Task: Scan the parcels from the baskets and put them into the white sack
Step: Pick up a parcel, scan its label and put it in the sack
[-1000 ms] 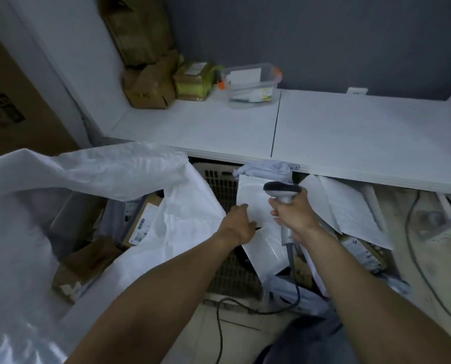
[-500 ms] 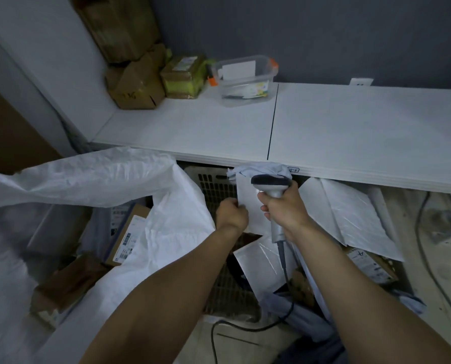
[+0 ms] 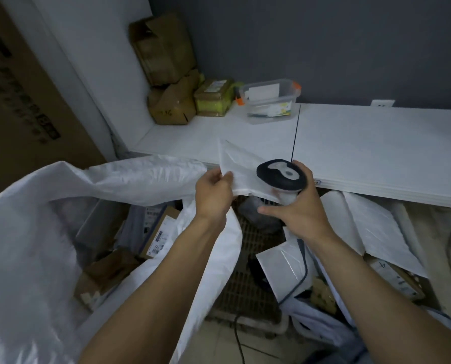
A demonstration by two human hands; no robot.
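The left arm (image 3: 166, 271) and right arm (image 3: 363, 274) reach forward, bare, with the hands close together. The left hand (image 3: 213, 195) pinches the near edge of a parcel (image 3: 241, 164). The right hand (image 3: 299, 214) grips a scanner (image 3: 282, 176) by its handle, thumb stretched leftward; its fingers seem wrapped behind, mostly hidden.

Dim, cool, flat lighting; shadows faint. Wide-angle bending at the edges. The white sack (image 3: 22, 245) at 8 o'clock is soft, brightest.

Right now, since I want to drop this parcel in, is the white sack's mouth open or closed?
Open. The white sack gapes on the left, its rim spread wide, with boxed parcels visible inside.
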